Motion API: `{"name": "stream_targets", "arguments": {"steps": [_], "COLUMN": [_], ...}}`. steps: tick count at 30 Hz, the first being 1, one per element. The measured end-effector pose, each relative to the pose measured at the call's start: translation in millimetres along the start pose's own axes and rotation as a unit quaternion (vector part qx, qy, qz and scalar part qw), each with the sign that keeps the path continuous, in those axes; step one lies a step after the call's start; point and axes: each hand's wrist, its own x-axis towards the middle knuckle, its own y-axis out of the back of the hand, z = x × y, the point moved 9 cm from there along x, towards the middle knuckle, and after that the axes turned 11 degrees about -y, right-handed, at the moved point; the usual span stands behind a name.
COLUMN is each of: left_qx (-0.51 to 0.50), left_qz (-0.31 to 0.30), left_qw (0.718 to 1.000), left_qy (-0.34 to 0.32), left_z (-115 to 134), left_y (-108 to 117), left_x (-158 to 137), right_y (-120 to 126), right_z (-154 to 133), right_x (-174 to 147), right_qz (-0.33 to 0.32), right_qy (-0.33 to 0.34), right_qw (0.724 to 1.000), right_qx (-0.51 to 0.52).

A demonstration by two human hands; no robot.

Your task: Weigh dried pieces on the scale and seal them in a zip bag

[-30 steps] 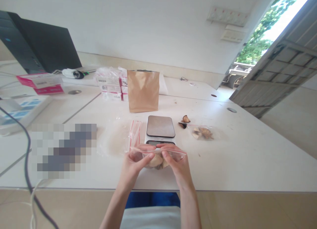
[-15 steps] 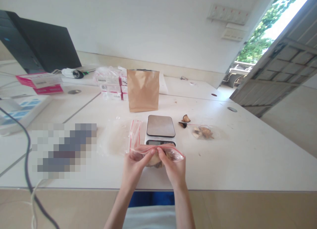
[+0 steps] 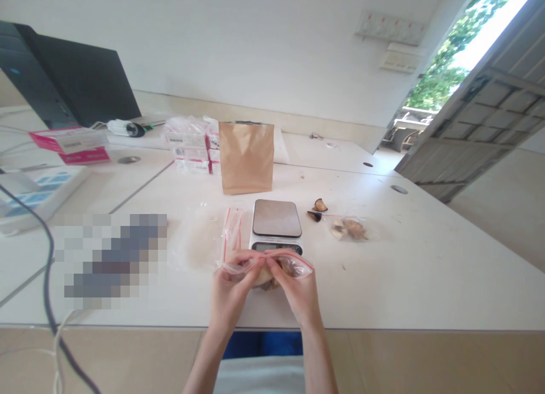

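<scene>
Single head-worn view, forward and down, close over white table (image 3: pixel 383 280).

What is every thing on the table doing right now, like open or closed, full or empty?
small zip bag: holds brown pieces, pinched at its red strip by both hands
left hand: pinching the strip
right hand: pinching the strip
scale: platform bare, display unreadable
brown paper bag: standing upright
spare zip bags: lying flat, empty
second filled bag: lying flat on the table
loose brown pieces: lying beside the scale
</scene>
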Motion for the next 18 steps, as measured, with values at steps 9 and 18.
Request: {"name": "stream_targets", "arguments": {"steps": [9, 18], "left_qx": [0.038, -0.013], "left_qz": [0.038, 0.036], "left_qw": [0.998, 0.998], "left_qy": [-0.034, 0.058], "left_z": [0.9, -15.5], "left_y": [7.8, 13.1], "left_x": [-4.7, -2.6], "right_y": [0.2, -4.1], "right_z": [2.6, 13.4], "right_x": [-3.8, 2.4], "right_qz": [0.074, 0.012], "right_qy": [0.055, -0.034], "right_qw": [0.995, 0.999], "right_qx": [0.040, 0.000]}}
